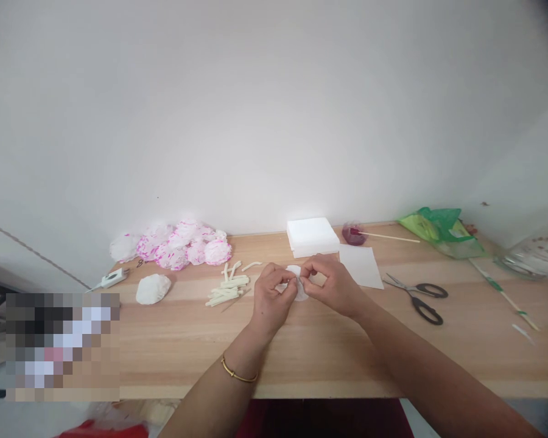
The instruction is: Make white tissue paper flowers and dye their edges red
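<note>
My left hand (271,296) and my right hand (332,283) meet above the middle of the wooden table (329,353). Both pinch a small round piece of thin white paper (298,281) between their fingertips. A gold bangle sits on my left wrist. Just left of the hands lies a loose pile of short cream sticks (228,287). Behind the hands stands a stack of white square sheets (312,236), with a single white sheet (360,264) to its right.
Finished pink-and-white paper flowers (178,244) cluster at the back left, with a plain white one (152,288) and a small white tool (111,279) nearby. Black-handled scissors (419,295), a dish of red dye with a stick (355,233), a green bag (438,230) and a green-wrapped stem (502,293) lie to the right.
</note>
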`<state>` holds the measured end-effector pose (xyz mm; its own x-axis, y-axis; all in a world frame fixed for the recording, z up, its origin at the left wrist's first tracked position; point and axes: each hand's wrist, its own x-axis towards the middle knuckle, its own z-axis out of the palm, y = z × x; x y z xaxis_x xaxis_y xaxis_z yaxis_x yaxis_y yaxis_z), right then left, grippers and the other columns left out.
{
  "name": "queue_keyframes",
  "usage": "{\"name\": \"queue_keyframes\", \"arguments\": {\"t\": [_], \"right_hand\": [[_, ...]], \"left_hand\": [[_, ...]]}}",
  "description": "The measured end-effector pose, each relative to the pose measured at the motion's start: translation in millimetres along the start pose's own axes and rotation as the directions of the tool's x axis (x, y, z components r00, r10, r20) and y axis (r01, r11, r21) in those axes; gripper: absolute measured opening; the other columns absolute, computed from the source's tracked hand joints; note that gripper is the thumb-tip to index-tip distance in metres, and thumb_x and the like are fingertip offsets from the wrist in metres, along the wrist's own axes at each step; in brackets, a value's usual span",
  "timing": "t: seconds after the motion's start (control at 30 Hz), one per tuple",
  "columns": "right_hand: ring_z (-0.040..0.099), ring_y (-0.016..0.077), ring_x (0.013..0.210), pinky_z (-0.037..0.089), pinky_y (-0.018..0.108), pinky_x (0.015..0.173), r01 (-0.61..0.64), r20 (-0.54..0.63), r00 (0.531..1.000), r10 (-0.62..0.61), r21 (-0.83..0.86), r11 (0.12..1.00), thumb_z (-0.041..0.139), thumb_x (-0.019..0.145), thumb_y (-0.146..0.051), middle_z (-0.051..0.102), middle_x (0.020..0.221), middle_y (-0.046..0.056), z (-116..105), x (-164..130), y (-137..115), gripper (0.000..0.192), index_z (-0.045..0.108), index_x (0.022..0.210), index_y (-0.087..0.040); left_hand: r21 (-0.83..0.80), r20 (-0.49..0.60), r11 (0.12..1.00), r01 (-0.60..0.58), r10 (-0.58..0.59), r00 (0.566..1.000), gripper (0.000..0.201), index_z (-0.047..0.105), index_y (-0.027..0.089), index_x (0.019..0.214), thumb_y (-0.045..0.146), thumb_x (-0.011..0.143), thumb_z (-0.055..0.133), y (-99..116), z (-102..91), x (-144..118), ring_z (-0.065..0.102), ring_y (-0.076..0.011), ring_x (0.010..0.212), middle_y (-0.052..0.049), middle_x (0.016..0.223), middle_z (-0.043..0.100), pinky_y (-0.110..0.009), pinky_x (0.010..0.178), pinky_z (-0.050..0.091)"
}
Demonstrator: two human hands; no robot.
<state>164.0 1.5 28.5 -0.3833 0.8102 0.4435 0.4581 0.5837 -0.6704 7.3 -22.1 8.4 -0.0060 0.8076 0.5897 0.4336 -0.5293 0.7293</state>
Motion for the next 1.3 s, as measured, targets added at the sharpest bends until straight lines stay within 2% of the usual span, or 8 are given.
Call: {"name": "queue_keyframes", "arguments": {"t": [0.2, 0.27, 0.33, 0.47, 0.63, 0.83, 1.0, 1.3], "right_hand": [[0.052, 0.0151, 0.067, 0.039, 0.031, 0.069, 0.021, 0.000, 1.000, -0.021, -0.015, 1.000, 0.055, 0.073, -0.014, 0.059, 0.068, -0.002, 1, 0, 1, 0.011, 0.050, 0.067, -0.021], [0.051, 0.0150, 0.066, 0.039, 0.031, 0.069, 0.035, -0.001, 0.999, -0.035, -0.017, 0.999, 0.055, 0.073, -0.013, 0.058, 0.066, -0.002, 2, -1, 1, 0.012, 0.049, 0.066, -0.021], [0.051, 0.0146, 0.066, 0.039, 0.031, 0.068, 0.036, -0.005, 0.999, -0.036, -0.011, 0.999, 0.054, 0.072, -0.012, 0.056, 0.065, -0.002, 2, -1, 1, 0.013, 0.048, 0.065, -0.021], [0.050, 0.0138, 0.064, 0.039, 0.029, 0.066, 0.003, -0.006, 1.000, -0.003, 0.020, 1.000, 0.054, 0.071, -0.011, 0.055, 0.066, -0.003, 1, -1, 1, 0.013, 0.048, 0.066, -0.021], [0.049, 0.0137, 0.064, 0.039, 0.028, 0.063, -0.023, -0.009, 1.000, 0.023, 0.037, 0.999, 0.052, 0.071, -0.012, 0.054, 0.066, -0.002, -1, 0, -1, 0.011, 0.048, 0.066, -0.021], [0.049, 0.0139, 0.064, 0.039, 0.029, 0.064, 0.007, -0.020, 1.000, -0.006, 0.018, 1.000, 0.055, 0.073, -0.016, 0.055, 0.066, -0.002, 1, 0, -1, 0.011, 0.048, 0.066, -0.021], [0.050, 0.0141, 0.066, 0.039, 0.030, 0.068, 0.040, 0.004, 0.999, -0.040, -0.001, 0.999, 0.056, 0.073, -0.014, 0.056, 0.066, -0.002, 5, -1, 2, 0.013, 0.048, 0.066, -0.021], [0.048, 0.0133, 0.063, 0.039, 0.027, 0.061, -0.030, 0.022, 0.999, 0.029, 0.081, 0.996, 0.053, 0.071, -0.013, 0.053, 0.066, -0.003, 1, 0, 0, 0.010, 0.048, 0.067, -0.021]], "left_hand": [[0.198, 0.018, 0.959, -0.202, 0.202, 0.979, 0.010, 0.065, 0.018, 0.074, 0.014, 0.079, 0.057, -2, 2.1, -4, 0.052, -0.0149, 0.070, -0.003, 0.070, 0.058, -0.030, 0.066, 0.040], [0.221, 0.033, 0.947, -0.235, 0.234, 0.972, 0.010, 0.065, 0.018, 0.074, 0.014, 0.079, 0.057, -2, 3.0, -5, 0.051, -0.0152, 0.070, -0.004, 0.069, 0.058, -0.031, 0.067, 0.040], [0.188, 0.034, 0.960, -0.208, 0.205, 0.978, 0.010, 0.065, 0.018, 0.074, 0.015, 0.079, 0.057, -1, 3.6, -5, 0.052, -0.0150, 0.071, -0.004, 0.070, 0.058, -0.030, 0.066, 0.040], [0.049, 0.027, 0.997, -0.057, 0.056, 0.998, 0.011, 0.065, 0.017, 0.072, 0.013, 0.078, 0.057, 1, 2.3, -3, 0.053, -0.0127, 0.068, -0.002, 0.071, 0.057, -0.026, 0.062, 0.041], [-0.027, 0.024, 0.998, 0.049, -0.048, 0.999, 0.012, 0.065, 0.018, 0.069, 0.012, 0.076, 0.057, 4, -1.2, 0, 0.050, -0.0113, 0.063, 0.000, 0.066, 0.055, -0.024, 0.059, 0.041], [0.010, 0.060, 0.999, 0.033, -0.034, 0.998, 0.013, 0.063, 0.017, 0.068, 0.014, 0.078, 0.056, 5, -0.3, -2, 0.051, -0.0124, 0.067, -0.001, 0.068, 0.055, -0.026, 0.063, 0.041], [0.004, 0.037, 1.000, 0.017, -0.017, 0.999, 0.012, 0.061, 0.017, 0.065, 0.010, 0.074, 0.057, 5, 1.0, -1, 0.049, -0.0121, 0.065, -0.001, 0.067, 0.054, -0.025, 0.061, 0.040], [-0.073, 0.052, 0.992, 0.106, -0.102, 0.993, 0.013, 0.064, 0.017, 0.066, 0.010, 0.073, 0.057, 8, -2.4, 1, 0.049, -0.0109, 0.062, 0.000, 0.065, 0.056, -0.023, 0.059, 0.040]]}}
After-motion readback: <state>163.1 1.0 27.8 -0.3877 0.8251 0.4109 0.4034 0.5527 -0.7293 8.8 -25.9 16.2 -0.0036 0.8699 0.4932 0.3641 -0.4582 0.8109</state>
